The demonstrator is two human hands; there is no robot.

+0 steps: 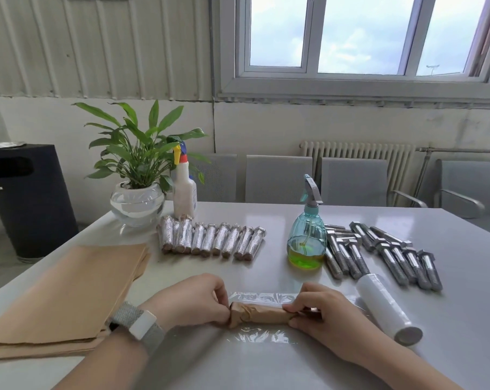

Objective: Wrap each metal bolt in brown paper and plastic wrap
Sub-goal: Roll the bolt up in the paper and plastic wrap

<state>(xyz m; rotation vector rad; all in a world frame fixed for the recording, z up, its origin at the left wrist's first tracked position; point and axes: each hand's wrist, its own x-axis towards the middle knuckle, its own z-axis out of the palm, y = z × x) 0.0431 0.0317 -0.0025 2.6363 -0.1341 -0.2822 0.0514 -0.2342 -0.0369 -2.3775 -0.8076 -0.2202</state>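
A bolt wrapped in brown paper (259, 313) lies crosswise near the table's front edge, on a sheet of clear plastic wrap (266, 334). My left hand (193, 301) pinches its left twisted end. My right hand (331, 316) grips its right end with curled fingers. The plastic wrap roll (384, 305) lies just right of my right hand. Several bare metal bolts (384, 254) lie in rows at the right. A row of several finished wrapped bolts (212, 240) sits behind, at the centre left. A stack of brown paper sheets (69, 294) lies at the left.
A teal spray bottle (307, 235) with green liquid stands between the wrapped and bare bolts. A white spray bottle (185, 190) and a potted plant in a glass bowl (137, 204) stand at the back left. Grey chairs (277, 178) line the table's far side.
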